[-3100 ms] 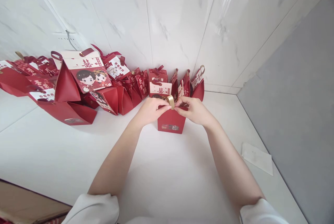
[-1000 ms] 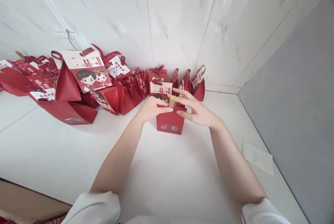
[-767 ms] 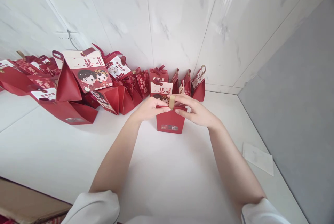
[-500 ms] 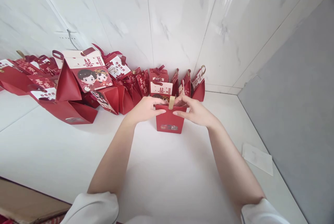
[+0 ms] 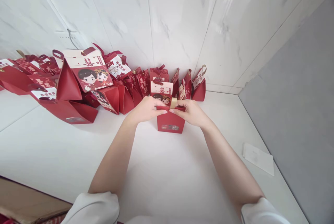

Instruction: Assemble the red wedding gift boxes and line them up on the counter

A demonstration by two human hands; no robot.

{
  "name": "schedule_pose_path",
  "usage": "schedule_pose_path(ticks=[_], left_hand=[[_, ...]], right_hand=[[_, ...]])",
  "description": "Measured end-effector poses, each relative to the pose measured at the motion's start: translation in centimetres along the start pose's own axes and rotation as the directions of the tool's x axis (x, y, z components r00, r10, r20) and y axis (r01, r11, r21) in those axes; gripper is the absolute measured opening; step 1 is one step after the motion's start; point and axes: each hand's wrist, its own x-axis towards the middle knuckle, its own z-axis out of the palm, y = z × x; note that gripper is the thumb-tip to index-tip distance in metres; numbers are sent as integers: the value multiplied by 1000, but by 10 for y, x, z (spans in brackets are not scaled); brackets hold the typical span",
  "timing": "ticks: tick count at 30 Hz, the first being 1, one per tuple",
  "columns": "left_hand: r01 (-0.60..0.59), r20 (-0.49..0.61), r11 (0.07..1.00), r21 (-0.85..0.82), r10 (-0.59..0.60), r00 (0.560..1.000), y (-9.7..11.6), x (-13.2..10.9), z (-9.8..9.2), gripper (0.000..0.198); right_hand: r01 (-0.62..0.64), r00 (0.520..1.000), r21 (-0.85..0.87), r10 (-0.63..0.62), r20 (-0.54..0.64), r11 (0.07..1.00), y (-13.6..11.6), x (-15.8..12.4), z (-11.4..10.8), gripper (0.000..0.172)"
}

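A small red gift box (image 5: 171,124) stands upright on the white floor in front of me. A gold ribbon loop (image 5: 173,103) sticks up from its top edge. My left hand (image 5: 146,109) grips the box's top from the left, fingers closed on the flap. From the right, my right hand (image 5: 190,111) pinches the same top edge, fingertips meeting the left hand's beside the ribbon. The box's opening is hidden behind my fingers.
A row of finished red gift boxes (image 5: 161,85) stands against the tiled wall just behind. A bigger heap of red boxes and bags (image 5: 78,81) lies to the left. A white paper slip (image 5: 258,158) lies at right by the grey wall. Cardboard (image 5: 28,203) shows bottom left.
My right hand's fingers, stretched out a second ago, have curled in and closed on the box top. Both hands have pressed the flaps together and the ribbon loop sits lower.
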Motion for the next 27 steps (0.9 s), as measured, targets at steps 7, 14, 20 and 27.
schedule_pose_path(ticks=[7, 14, 20, 27], left_hand=[[-16, -42, 1000, 23, 17, 999, -1, 1, 1, 22], [-29, -34, 999, 32, 30, 999, -3, 0, 1, 24], [-6, -32, 1000, -12, 6, 999, 4, -3, 0, 25], [-89, -108, 991, -105, 77, 991, 12, -1, 4, 13]], right_hand=[[38, 996, -35, -41, -78, 999, 4, 1, 9, 16], [118, 987, -77, -125, -98, 990, 4, 3, 12, 20], [44, 998, 28, -46, 52, 999, 2, -1, -6, 11], [70, 998, 19, -70, -4, 997, 4, -1, -10, 7]])
